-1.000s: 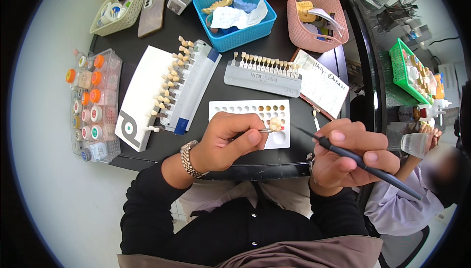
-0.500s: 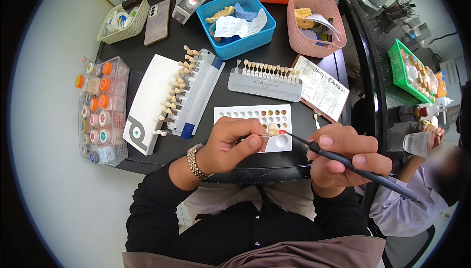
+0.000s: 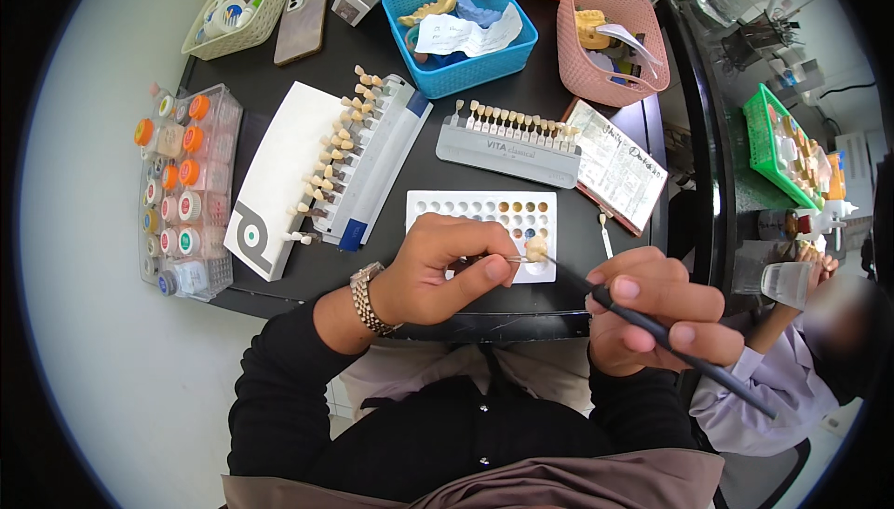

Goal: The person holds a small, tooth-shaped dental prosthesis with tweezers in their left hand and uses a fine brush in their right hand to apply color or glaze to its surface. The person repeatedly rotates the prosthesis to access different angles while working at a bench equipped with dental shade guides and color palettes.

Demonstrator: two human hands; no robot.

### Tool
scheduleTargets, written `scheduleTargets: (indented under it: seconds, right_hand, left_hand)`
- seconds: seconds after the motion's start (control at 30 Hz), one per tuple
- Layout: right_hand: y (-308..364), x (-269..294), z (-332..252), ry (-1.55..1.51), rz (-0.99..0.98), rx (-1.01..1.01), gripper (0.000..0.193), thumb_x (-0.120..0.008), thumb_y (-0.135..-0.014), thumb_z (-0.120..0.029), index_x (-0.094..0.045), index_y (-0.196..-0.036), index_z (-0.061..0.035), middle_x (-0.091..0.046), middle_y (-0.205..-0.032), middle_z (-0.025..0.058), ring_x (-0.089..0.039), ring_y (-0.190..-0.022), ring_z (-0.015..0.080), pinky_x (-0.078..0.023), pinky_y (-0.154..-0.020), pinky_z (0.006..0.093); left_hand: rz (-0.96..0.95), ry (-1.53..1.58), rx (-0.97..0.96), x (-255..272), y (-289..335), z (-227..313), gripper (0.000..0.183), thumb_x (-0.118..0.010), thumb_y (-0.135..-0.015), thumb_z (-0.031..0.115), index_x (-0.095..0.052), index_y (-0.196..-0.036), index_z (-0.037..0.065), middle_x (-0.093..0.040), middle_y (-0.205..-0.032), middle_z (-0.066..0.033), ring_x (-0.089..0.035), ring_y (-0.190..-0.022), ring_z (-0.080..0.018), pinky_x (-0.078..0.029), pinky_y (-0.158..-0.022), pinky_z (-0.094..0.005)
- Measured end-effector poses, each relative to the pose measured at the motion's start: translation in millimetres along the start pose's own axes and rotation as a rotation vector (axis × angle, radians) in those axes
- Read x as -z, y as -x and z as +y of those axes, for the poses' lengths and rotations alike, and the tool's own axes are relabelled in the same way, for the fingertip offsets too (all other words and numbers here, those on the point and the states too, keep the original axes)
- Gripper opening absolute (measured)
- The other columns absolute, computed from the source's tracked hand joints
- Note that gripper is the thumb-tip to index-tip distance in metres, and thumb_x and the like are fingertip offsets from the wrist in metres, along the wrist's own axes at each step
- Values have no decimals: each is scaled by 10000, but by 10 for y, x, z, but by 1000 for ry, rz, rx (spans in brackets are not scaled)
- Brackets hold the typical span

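Observation:
My left hand (image 3: 442,271) pinches a thin metal pin that carries a small cream tooth crown (image 3: 535,247) at its tip, held just over the white well palette (image 3: 484,220). My right hand (image 3: 656,318) grips a dark brush (image 3: 670,337) like a pen, and its fine tip touches the crown. A metal watch sits on my left wrist. The palette's wells hold dabs of brown and bluish colour near the crown.
Two tooth shade guides (image 3: 507,141) (image 3: 358,160) lie behind the palette. A rack of small jars with coloured lids (image 3: 182,197) stands at the left. A blue basket (image 3: 461,29), a pink basket (image 3: 610,39) and a phone (image 3: 303,20) sit at the back. Another person sits at the lower right (image 3: 792,360).
Both hands have stayed together over the palette; the brush tip keeps working at the crown. The view has shifted slightly, so the table appears lower in the picture.

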State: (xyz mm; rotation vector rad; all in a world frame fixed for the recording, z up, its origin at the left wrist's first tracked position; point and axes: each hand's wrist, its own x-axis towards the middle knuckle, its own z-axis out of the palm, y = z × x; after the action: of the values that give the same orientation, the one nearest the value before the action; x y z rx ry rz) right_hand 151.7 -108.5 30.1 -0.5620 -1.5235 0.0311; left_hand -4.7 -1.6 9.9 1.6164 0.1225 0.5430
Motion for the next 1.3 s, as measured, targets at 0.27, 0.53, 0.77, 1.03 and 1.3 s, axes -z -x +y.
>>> scheduleTargets:
  seconds: [0.27,0.53,0.77,1.03,1.3]
  right_hand:
    - [-92,-135,-72,192,264,-204,267,-476,-828,-225,-258,-887,-84,-411,-715,75,-370,-418,103,-367,-311,201]
    - [-53,-25,-79,-100,165,-190,365,-570,-753,-61,-253,-933,-64,-514,-837,180,-565,-559,284,-493,-441,316]
    - [-29,47,-31,-119,37,-125,349,-555,-756,-22,-253,-931,-38,-498,-866,208,-554,-557,312,-492,-456,344]
    - [-28,-54,-32,-85,222,-87,294,-523,-787,-85,-256,-903,-49,-458,-800,162,-480,-493,235,-453,-410,306]
    - [-71,12,-18,-125,68,-131,269,-503,-799,-74,-255,-899,-35,-465,-791,166,-519,-510,236,-484,-419,313]
  left_hand:
    - [28,-269,-293,1,-68,-54,101,-548,-737,145,-539,-697,53,-493,-570,-47,-460,-485,-200,-347,-463,-284]
    - [26,-426,-370,20,-74,-74,93,-552,-717,153,-551,-686,65,-494,-558,-22,-449,-466,-176,-327,-439,-277]
    - [3,-456,-373,33,-69,-82,117,-536,-732,162,-560,-683,59,-522,-576,-20,-459,-463,-162,-330,-438,-265]
    - [4,-448,-358,27,-85,-84,109,-537,-726,157,-564,-686,60,-521,-573,-23,-460,-462,-164,-331,-440,-263]
    - [16,-457,-357,26,-95,-87,99,-543,-715,150,-574,-688,60,-515,-559,-19,-457,-455,-155,-328,-431,-261]
